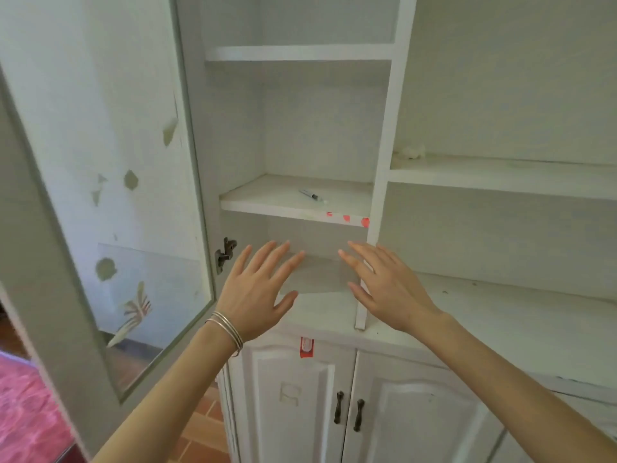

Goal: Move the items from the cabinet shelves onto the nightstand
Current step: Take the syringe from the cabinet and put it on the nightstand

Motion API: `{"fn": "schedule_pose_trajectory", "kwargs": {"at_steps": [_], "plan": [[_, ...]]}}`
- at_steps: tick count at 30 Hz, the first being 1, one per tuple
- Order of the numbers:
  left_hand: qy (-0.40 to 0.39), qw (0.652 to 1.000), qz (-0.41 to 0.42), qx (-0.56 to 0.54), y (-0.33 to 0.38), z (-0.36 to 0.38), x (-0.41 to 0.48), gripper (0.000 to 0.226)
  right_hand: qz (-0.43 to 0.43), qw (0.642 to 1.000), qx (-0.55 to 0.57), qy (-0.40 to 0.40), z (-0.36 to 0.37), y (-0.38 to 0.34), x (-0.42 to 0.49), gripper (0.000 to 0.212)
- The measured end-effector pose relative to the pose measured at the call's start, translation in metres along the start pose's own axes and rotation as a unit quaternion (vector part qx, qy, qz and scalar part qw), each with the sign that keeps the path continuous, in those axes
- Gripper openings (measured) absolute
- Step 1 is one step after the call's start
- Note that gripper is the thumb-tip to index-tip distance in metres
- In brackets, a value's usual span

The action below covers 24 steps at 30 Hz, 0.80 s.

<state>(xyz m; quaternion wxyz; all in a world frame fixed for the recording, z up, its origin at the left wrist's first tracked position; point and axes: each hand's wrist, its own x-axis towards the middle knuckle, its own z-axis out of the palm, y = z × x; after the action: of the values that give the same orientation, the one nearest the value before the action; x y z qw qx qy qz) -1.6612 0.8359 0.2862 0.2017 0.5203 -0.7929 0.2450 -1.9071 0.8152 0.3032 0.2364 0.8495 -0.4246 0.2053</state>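
Well back on the middle shelf of the white cabinet, right of centre: a small syringe, lying flat and slanted, touching nothing else. Along that shelf's front edge, just below and to the right of it, three red marks.

Lower down, in front of the opening under that shelf, both hands raised with their backs to the camera. Left hand with fingers straight and fanned apart, holding nothing. Right hand likewise spread and gripping nothing, fingers pointing up and to the left. Both apart from the syringe, with a gap between them and the shelf's front edge above the fingertips. Thin silver bangles round the left wrist.

Behind the right hand, the white upright post that closes the cabinet's right side. Swung open at the left, a glass door with peeling stickers on the pane, its dark hinge just left of the left hand's fingers.

Beyond the post, on an open shelf, a crumpled white scrap. Beneath the ledge, panelled lower doors with two dark handles side by side, and a red label hanging at the top of the left one. Far lower left, pink fabric beside terracotta floor tiles.
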Motion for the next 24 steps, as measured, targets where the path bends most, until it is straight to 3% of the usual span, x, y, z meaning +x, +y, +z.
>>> {"fn": "schedule_pose_trajectory", "kwargs": {"at_steps": [9, 12, 19, 24], "plan": [[0.019, 1.000, 0.000, -0.014, -0.070, 0.061, 0.119, 0.061, 0.045, 0.999, 0.016, 0.019, 0.045, 0.038, 0.130, 0.050], [0.015, 1.000, 0.000, -0.019, -0.086, 0.088, 0.133, 0.062, 0.062, 0.998, 0.013, -0.009, 0.062, 0.045, 0.154, 0.054], [0.030, 0.999, 0.005, -0.043, -0.111, 0.123, 0.149, 0.062, 0.062, 0.994, 0.013, -0.084, 0.089, 0.065, 0.192, 0.090], [0.050, 0.997, 0.017, -0.053, -0.115, 0.128, 0.150, 0.064, 0.057, 0.984, 0.025, -0.166, 0.087, 0.064, 0.201, 0.084]]}}
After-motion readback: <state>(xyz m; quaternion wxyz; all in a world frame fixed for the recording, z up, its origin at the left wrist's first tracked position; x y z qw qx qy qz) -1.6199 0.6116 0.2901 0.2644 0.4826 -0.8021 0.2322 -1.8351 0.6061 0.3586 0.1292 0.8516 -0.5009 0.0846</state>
